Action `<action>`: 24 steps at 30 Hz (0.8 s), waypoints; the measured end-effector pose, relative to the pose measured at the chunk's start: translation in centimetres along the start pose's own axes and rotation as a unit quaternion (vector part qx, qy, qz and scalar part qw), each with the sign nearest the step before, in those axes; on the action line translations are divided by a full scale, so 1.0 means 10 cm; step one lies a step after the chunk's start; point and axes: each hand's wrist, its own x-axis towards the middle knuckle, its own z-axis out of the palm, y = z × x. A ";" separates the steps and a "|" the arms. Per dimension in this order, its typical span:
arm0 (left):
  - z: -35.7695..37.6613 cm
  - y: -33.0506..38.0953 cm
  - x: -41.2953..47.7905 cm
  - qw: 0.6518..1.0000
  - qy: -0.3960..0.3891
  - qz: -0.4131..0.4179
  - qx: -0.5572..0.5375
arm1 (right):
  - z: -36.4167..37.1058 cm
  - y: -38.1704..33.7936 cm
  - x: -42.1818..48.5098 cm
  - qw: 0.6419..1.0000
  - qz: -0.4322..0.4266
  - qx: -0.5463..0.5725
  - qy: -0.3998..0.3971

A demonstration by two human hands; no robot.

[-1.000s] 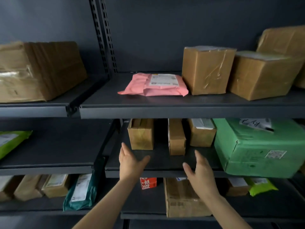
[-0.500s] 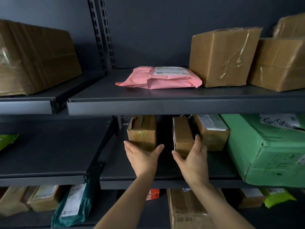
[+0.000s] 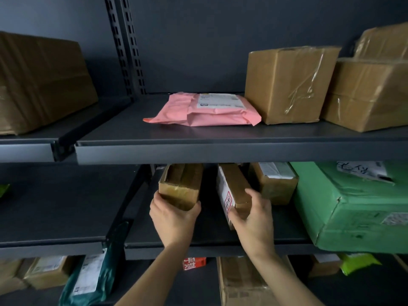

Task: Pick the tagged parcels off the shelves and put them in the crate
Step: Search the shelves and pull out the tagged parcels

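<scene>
Your left hand (image 3: 174, 219) grips the small brown cardboard box (image 3: 182, 186), your right hand (image 3: 252, 219) the thin white-labelled cardboard box (image 3: 231, 184), probably to pull both out.

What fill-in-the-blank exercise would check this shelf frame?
1. The left hand grips the wide box and the right hand grips the narrow box, so ____ boxes are held.
2. The upper shelf holds a flat mailer coloured ____.
3. The big parcel right of both hands is ____.

Missing words: two; pink; green.
</scene>
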 end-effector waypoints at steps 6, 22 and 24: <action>-0.51 -0.19 -0.06 0.941 0.007 0.238 0.240 | -0.19 0.01 -0.21 0.988 0.099 0.115 -0.004; -0.77 -0.14 -0.20 0.918 -0.124 0.301 0.225 | -0.24 -0.07 -0.24 0.974 0.213 0.041 -0.059; -0.78 -0.09 -0.09 0.979 -0.159 0.104 0.080 | -0.24 -0.13 -0.21 0.975 0.203 0.044 -0.076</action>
